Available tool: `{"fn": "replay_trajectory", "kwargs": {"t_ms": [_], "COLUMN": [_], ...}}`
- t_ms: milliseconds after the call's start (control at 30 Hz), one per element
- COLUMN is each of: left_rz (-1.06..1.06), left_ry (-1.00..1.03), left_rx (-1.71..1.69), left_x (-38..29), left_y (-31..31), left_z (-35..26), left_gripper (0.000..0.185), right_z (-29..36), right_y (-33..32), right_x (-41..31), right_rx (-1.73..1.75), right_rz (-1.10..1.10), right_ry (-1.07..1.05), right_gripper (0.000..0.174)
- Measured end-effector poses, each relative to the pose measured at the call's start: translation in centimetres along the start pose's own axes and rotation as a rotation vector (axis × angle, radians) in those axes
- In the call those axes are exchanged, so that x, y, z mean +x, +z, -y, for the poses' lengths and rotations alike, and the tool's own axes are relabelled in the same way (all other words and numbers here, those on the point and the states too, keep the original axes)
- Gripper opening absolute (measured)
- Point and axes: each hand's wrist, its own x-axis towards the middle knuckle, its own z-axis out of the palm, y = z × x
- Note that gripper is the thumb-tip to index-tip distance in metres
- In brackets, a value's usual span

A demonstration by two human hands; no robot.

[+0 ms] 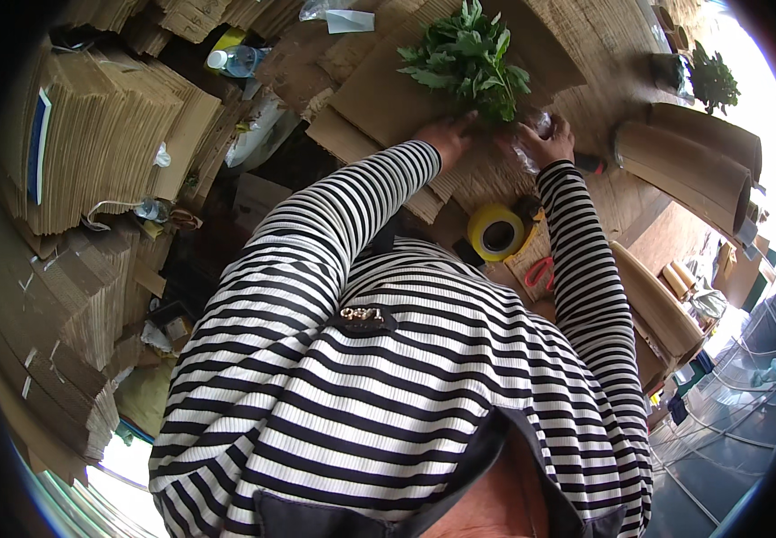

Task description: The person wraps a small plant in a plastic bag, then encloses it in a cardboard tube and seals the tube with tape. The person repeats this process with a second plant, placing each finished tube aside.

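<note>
A bunch of leafy green stems (pixel 472 57) lies on a flat cardboard sheet (pixel 374 87), its leaves pointing away from me. My left hand (pixel 449 140) rests at the near end of the bunch, over the cardboard; its fingertips are partly hidden, so its grip is unclear. To the right of the stem end, my right hand (pixel 550 142) has its fingers curled round crumpled clear plastic (pixel 527 156). Part of that plastic hangs below the fingers. Just beyond the right wrist a black and red handle (pixel 591 163) lies on the wooden tabletop (pixel 603 87).
Nearer my body are a yellow tape roll (pixel 474 232) and red-handled scissors (pixel 538 272). Curved cardboard pieces (pixel 690 168) stand at the right, near another leafy bunch (pixel 712 79). Tall stacks of flat cardboard (pixel 105 128) and a plastic bottle (pixel 236 62) are at the left.
</note>
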Motion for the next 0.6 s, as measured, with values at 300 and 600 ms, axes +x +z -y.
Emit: {"fn": "replay_trajectory", "kwargs": {"t_ms": [300,600], "left_rz": [0.068,0.021], "left_ry": [0.07,0.146], "left_rx": [0.136,0.113], "left_x": [0.9,1.1], "left_y": [1.5,2.3], "left_z": [1.0,1.5], "left_gripper": [0.058,0.056], "right_z": [0.7,0.6], "right_y": [-1.3,-1.3], "right_x": [-1.0,-0.9], "right_rx": [0.014,0.052], "right_rz": [-0.046,-0.038], "right_ry": [-0.062,-0.112], "right_gripper": [0.089,0.083]}}
